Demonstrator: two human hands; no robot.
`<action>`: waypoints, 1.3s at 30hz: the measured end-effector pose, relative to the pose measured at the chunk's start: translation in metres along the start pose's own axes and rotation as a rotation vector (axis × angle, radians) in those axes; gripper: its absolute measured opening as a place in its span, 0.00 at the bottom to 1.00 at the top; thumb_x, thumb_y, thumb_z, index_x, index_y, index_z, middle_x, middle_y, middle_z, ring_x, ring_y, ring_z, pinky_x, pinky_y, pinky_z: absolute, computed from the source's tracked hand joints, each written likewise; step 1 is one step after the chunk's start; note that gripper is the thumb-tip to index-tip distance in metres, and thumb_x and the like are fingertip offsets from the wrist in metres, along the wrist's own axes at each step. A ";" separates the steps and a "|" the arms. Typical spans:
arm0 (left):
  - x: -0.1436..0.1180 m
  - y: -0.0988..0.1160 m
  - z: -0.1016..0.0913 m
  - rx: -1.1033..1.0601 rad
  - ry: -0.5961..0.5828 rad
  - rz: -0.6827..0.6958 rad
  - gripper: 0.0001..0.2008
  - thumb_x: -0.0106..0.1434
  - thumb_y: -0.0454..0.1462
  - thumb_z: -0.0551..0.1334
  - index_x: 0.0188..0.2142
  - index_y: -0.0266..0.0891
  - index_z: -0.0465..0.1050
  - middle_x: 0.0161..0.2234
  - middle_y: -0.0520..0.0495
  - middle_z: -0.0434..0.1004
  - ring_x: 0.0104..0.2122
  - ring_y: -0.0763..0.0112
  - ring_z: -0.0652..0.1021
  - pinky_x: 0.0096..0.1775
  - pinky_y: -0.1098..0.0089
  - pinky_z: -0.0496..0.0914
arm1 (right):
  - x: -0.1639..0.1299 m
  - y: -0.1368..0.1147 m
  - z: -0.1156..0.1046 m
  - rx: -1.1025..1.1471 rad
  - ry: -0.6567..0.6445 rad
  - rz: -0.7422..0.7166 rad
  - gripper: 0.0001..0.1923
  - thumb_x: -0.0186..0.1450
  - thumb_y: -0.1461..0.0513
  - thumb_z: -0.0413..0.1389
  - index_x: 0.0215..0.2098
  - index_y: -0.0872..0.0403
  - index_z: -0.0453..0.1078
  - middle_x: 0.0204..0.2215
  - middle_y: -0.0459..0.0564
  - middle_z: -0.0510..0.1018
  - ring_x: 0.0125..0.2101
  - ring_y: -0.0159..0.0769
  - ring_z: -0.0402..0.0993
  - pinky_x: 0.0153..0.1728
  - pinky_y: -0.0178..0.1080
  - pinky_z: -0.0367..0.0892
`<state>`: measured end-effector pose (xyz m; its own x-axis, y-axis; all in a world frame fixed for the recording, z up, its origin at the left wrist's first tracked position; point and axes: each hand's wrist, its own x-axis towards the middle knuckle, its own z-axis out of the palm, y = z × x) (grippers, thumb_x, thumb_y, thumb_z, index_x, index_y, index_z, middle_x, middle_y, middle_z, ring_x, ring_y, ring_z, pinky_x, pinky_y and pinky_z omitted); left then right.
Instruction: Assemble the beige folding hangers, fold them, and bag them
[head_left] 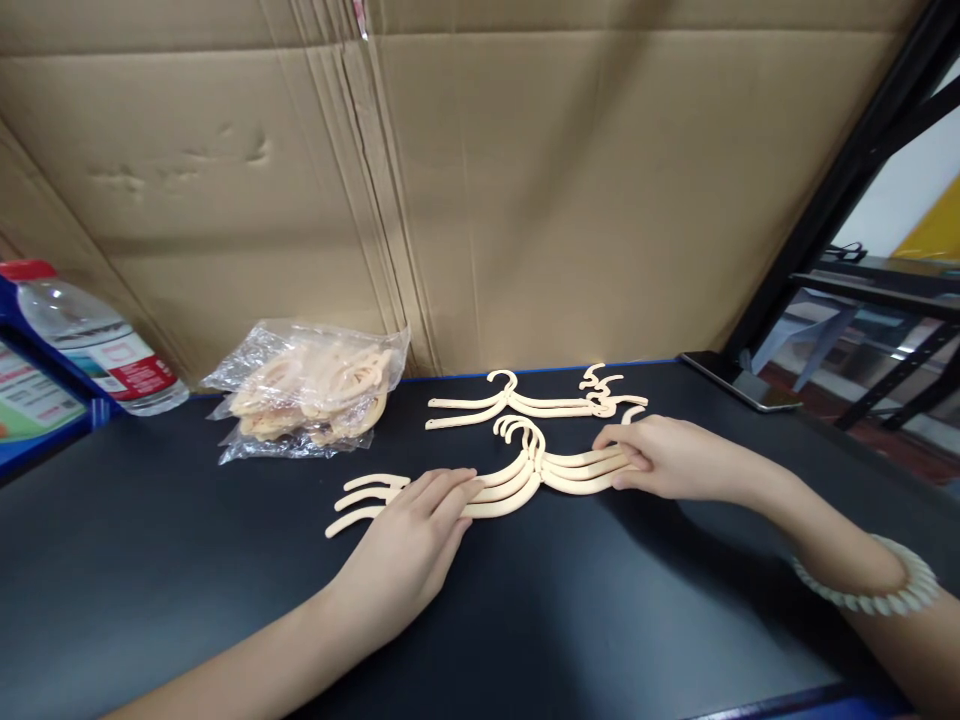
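Note:
Several cream-coloured plastic hangers [510, 490] lie fanned together on the dark table, their hooks pointing away from me. My left hand [420, 525] is closed over their left arms, and the curved tips stick out beyond its fingers. At the other end, my right hand [660, 455] pinches the right arms between thumb and fingers. Just behind them lies another cream hanger group [510, 402] with one hook showing. Small curved cream pieces [600, 385] rest at its right end, near my right hand.
A clear plastic bag [315, 385] of cream hanger parts sits at the back left. Beside it leans a water bottle [112, 345] with a red cap, near a blue container [34, 400]. A phone [739, 382] lies back right. Cardboard [600, 200] walls the table's far edge.

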<state>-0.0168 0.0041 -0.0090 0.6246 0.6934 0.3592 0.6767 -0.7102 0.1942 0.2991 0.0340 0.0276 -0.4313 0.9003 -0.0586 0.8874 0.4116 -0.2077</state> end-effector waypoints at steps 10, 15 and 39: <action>0.003 -0.010 0.007 -0.068 0.037 -0.067 0.16 0.67 0.34 0.52 0.52 0.42 0.70 0.53 0.41 0.73 0.52 0.59 0.73 0.53 0.57 0.68 | 0.005 0.002 0.002 -0.015 0.040 0.008 0.12 0.59 0.58 0.55 0.41 0.51 0.71 0.25 0.45 0.75 0.27 0.37 0.71 0.25 0.34 0.58; 0.002 -0.008 0.008 -0.043 0.080 -0.040 0.17 0.66 0.32 0.52 0.52 0.42 0.70 0.54 0.42 0.72 0.55 0.57 0.71 0.55 0.54 0.67 | 0.003 0.000 0.003 -0.048 0.047 0.006 0.13 0.59 0.60 0.54 0.42 0.52 0.71 0.27 0.46 0.77 0.27 0.37 0.72 0.25 0.34 0.58; -0.005 0.019 -0.002 0.120 0.029 0.255 0.16 0.65 0.29 0.54 0.51 0.36 0.69 0.52 0.41 0.73 0.53 0.56 0.71 0.54 0.54 0.67 | -0.004 -0.029 0.004 -0.027 0.072 -0.138 0.08 0.59 0.68 0.53 0.37 0.53 0.66 0.21 0.41 0.68 0.22 0.30 0.65 0.24 0.32 0.52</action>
<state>-0.0077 -0.0132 -0.0057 0.7704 0.4895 0.4085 0.5417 -0.8404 -0.0145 0.2747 0.0177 0.0296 -0.5374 0.8424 0.0389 0.8250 0.5347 -0.1828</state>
